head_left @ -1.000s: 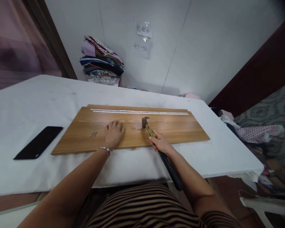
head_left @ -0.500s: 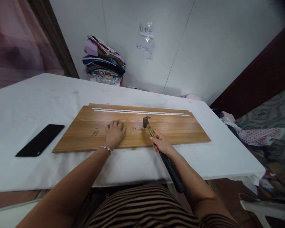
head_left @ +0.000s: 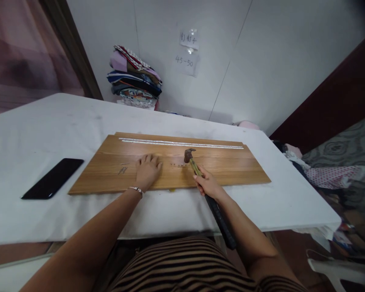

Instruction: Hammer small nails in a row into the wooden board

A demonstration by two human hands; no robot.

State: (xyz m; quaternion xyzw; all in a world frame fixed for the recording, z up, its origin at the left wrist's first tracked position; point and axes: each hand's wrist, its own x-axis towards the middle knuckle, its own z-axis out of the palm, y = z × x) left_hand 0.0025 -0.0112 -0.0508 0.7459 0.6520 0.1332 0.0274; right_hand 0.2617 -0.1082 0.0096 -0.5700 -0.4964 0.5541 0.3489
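Just right of centre in the frame, we've got our right hand (head_left: 208, 184) wrapped around the hammer (head_left: 215, 210), fingers closed on the handle above the black grip, which pokes out toward the lower right. That's choked up pretty high, which seems right for small stuff: less power, more control. The hammer head (head_left: 187, 155) is right by a row of tiny nails (head_left: 178, 165) on the wooden board (head_left: 237, 166), mid-frame; we can't tell if it's touching one. Best bet is probably short, straight taps from the wrist, face square to the nail so it doesn't bend. Our left hand (head_left: 148, 171) is palm down on the board, left of the row, holding nothing, fingers loosely spread. Good for steadying, but we'd want those fingertips well out of the swing. A few loose nails (head_left: 122, 170) lie on the board's left part; we'd watch they don't roll off if the wood jumps. The phone (head_left: 52, 179) on the white table (head_left: 85, 117), left side of the frame, is clear of the board, so no worries there.
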